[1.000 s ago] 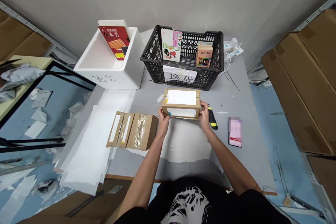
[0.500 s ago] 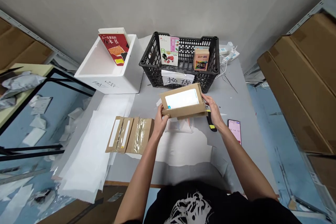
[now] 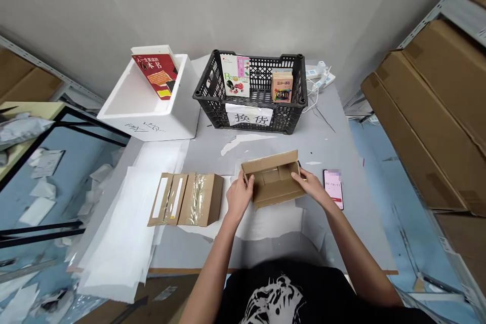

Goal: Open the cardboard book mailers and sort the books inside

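Note:
A small open cardboard box [image 3: 276, 182] is held over the table's middle, its bare brown inside facing up toward me. My left hand [image 3: 240, 195] grips its left end, thumb inside the wall. On the right end, my right hand [image 3: 308, 183] holds on with the thumb over the edge. White paper [image 3: 261, 225] lies beneath the box. To the left of my left hand sit taped cardboard boxes [image 3: 205, 200] with white labels [image 3: 176, 196] on some of them. Close by my right hand lies a phone [image 3: 333, 190] with a running timer on its screen.
A white foam box [image 3: 182, 111] holding a red book [image 3: 156, 73] stands at the back left. Beside it is a black plastic crate [image 3: 281, 124] with several books. A power strip [image 3: 321, 78] lies behind. White sheets [image 3: 121, 223] cover the left side; large cartons [image 3: 413, 121] stand right.
The cardboard box has been turned over from its labelled face to its open inside and lowered toward me. Both hands still hold its ends. My view has shifted slightly.

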`<state>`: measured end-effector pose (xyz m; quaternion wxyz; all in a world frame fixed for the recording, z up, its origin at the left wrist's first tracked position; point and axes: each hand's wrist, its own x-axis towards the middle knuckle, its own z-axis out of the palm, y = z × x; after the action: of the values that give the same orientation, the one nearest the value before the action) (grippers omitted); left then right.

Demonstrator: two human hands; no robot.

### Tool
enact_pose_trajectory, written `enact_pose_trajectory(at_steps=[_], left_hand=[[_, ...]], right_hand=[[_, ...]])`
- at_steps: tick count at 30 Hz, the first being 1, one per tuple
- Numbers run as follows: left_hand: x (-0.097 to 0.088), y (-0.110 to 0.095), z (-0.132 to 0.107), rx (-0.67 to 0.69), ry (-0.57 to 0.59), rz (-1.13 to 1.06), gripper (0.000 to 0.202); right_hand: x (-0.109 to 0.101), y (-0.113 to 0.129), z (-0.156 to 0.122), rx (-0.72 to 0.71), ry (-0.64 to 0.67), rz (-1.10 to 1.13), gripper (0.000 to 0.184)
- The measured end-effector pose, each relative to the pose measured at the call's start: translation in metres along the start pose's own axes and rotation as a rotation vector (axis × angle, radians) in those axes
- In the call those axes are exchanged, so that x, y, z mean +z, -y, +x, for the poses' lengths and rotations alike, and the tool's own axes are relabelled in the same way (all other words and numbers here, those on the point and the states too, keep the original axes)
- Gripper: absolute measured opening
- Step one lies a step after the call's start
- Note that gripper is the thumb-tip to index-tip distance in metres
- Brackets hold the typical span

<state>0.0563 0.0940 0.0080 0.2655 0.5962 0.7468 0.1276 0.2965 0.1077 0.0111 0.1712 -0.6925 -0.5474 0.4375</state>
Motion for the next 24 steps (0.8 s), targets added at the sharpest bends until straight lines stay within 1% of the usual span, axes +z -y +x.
enact_pose_trajectory(at_steps=[2,4,7,8,10,12,13,14,15,17,19,20,22,24], left_hand=[[0.004,0.005,-0.004,0.026,0.005,0.020,0.043],[0.007,0.011,-0.009,0.057,0.012,0.003,0.045],[0.010,0.025,-0.021,0.138,0.033,-0.105,0.057],[0.011,0.031,-0.025,0.172,0.061,-0.174,0.062],[0.014,0.043,-0.034,0.230,0.178,-0.371,0.067],[0.020,0.057,-0.043,0.240,0.357,-0.612,0.066],[0.024,0.062,-0.046,0.211,0.444,-0.732,0.062],[0.028,0.067,-0.049,0.158,0.506,-0.842,0.056],[0.032,0.071,-0.052,0.089,0.542,-0.933,0.050],[0.038,0.074,-0.054,-0.044,0.550,-1.025,0.047],[0.044,0.073,-0.054,-0.107,0.534,-0.991,0.054],[0.046,0.070,-0.054,-0.106,0.526,-0.949,0.057],[0.052,0.062,-0.053,-0.062,0.496,-0.866,0.060],[0.058,0.052,-0.052,-0.005,0.433,-0.799,0.060]], right_hand=[[0.005,-0.011,-0.004,0.017,0.041,0.070,0.046],[0.006,-0.022,-0.010,-0.006,0.098,0.193,0.049],[0.000,-0.039,-0.020,-0.046,0.245,0.437,0.049],[-0.003,-0.045,-0.024,-0.049,0.296,0.521,0.048],[-0.007,-0.056,-0.029,-0.031,0.352,0.654,0.049],[-0.003,-0.066,-0.033,0.003,0.313,0.702,0.052],[0.003,-0.070,-0.035,0.010,0.258,0.684,0.052],[0.010,-0.075,-0.037,0.004,0.188,0.644,0.053],[0.018,-0.079,-0.040,-0.019,0.118,0.592,0.057],[0.036,-0.089,-0.047,-0.100,0.017,0.471,0.065],[0.053,-0.099,-0.057,-0.169,-0.032,0.365,0.065],[0.060,-0.105,-0.062,-0.187,-0.050,0.327,0.063],[0.071,-0.117,-0.076,-0.197,-0.097,0.284,0.059],[0.081,-0.130,-0.091,-0.187,-0.150,0.283,0.055]])
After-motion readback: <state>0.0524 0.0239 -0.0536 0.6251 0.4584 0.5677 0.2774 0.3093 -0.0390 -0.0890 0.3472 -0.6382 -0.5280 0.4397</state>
